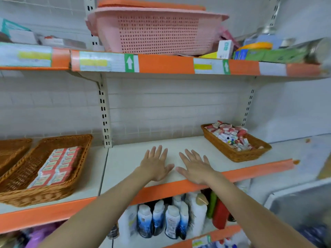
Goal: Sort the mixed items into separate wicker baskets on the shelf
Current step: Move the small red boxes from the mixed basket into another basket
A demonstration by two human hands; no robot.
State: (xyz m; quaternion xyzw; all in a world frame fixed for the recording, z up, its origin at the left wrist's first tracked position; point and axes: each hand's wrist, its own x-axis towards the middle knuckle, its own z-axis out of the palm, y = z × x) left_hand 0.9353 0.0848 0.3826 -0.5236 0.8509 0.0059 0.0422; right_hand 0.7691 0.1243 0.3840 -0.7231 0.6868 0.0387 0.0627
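Shelf (pixel 179 145), middle tier: left hand (pixel 155 165) and right hand (pixel 195 168) flat near front edge, fingers released, holding nothing; mixed items (pixel 231 135) heaped in right-rear wicker basket (pixel 238 154), risk of spilling when picked through.

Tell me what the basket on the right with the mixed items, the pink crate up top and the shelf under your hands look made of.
Right basket: woven wicker, brown, slightly glossy; the weave shows. Pink crate: moulded plastic, matte, with a regular hole grid. Shelf: smooth white board, probably painted metal, orange front strip likely plastic. Both hands, left and right, lie flat on it.
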